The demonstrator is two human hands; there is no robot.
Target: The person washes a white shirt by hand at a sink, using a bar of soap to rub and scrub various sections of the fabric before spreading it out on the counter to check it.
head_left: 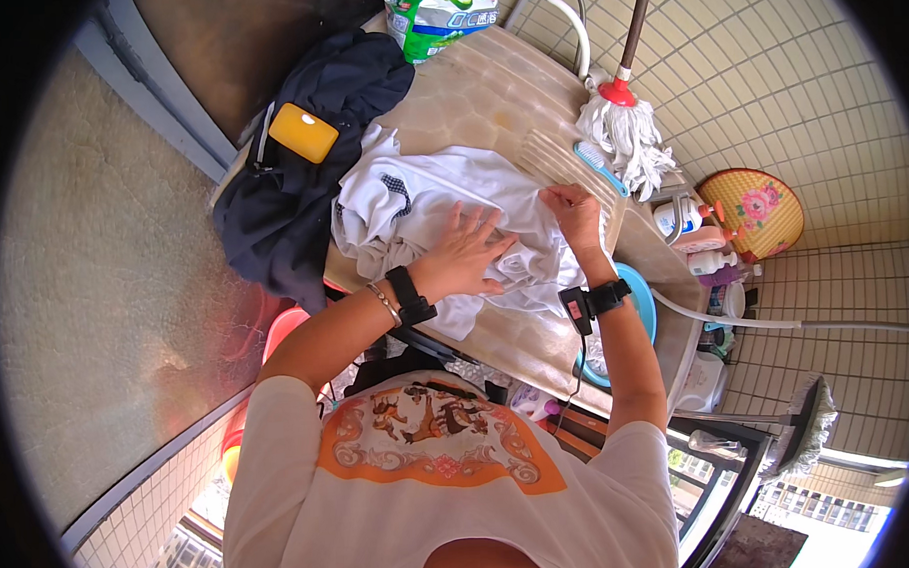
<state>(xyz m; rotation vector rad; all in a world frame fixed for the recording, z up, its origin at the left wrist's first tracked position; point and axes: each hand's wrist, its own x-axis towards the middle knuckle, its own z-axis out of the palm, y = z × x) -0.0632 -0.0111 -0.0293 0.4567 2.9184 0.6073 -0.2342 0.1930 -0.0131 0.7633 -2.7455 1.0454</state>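
A crumpled white garment [471, 178] with a small dark checked patch is spread over the stone washing counter [458, 99]. My left hand [464, 256] lies on the cloth with its fingers spread. At the garment's right edge, my right hand [572, 212] is closed with fingers pinched on the white fabric. Left of the white cloth, a dark navy garment [282, 225] hangs over the counter's edge. A yellow soap bar or case [303, 133] rests on the navy cloth. Just beyond my right hand is a blue-and-white scrubbing brush [601, 169].
A green-and-white detergent bag [443, 22] stands at the far end. At the right are a mop head [625, 138], pump bottles [677, 216], a woven fan [752, 213] and a grey hose [756, 323]. A blue basin [639, 303] sits beside my right forearm.
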